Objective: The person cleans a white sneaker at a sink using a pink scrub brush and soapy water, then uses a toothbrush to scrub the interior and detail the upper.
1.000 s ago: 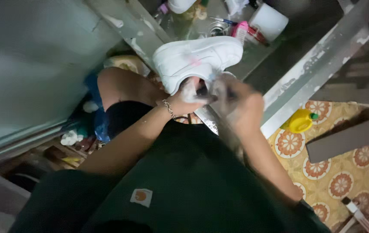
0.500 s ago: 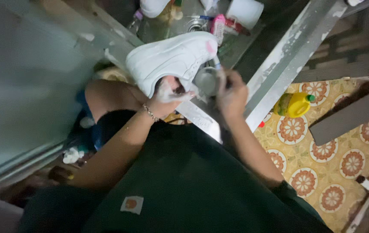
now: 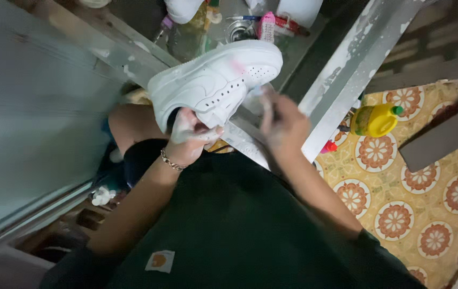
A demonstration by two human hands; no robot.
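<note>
While gripped, sneaker (image 3: 215, 83) toe up-right.

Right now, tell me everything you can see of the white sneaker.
The white sneaker is a low-top of smooth, leather-like material, with perforations on toe and side and a faint pink smudge near the toe. It is held tilted above the sink, toe up-right. The soapy left hand grips its heel opening; the right hand is beside its toe.
</note>
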